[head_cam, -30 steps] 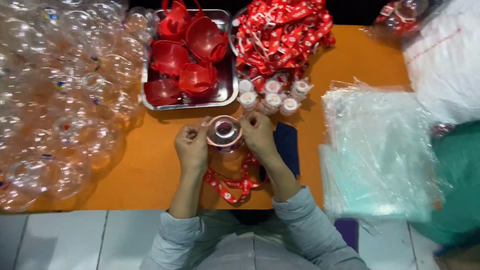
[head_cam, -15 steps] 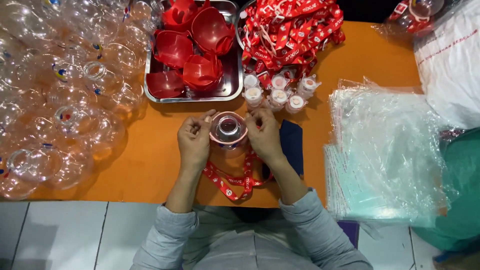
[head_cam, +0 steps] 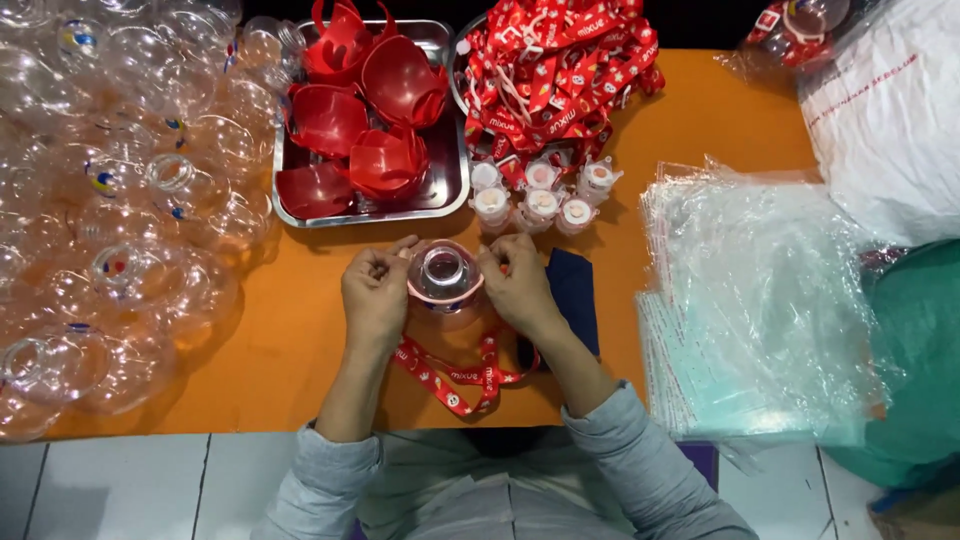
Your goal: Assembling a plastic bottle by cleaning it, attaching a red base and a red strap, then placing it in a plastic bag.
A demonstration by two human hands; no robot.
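Over the near edge of the orange tabletop [head_cam: 690,120], a red printed fabric lanyard [head_cam: 455,368] lies looped, just nearer than the clear round plastic bottle with a pink band [head_cam: 444,278]. That bottle sits upright between both hands. The left hand [head_cam: 375,292] pinches its left rim with thumb and forefinger, and the right hand [head_cam: 518,285] pinches the right rim the same way, so both are clamped on the bottle, apart by its width. A dark blue flat pad [head_cam: 576,295] lies just right of the bottle. Further right rests a stack of clear plastic bags [head_cam: 760,300]. Left of the bottle spreads a heap of clear empty plastic bottles [head_cam: 120,200]. Beyond the bottle stand small white caps [head_cam: 540,195], then a steel tray [head_cam: 450,195] holding red plastic shells [head_cam: 360,120], and a pile of red lanyards [head_cam: 560,70].
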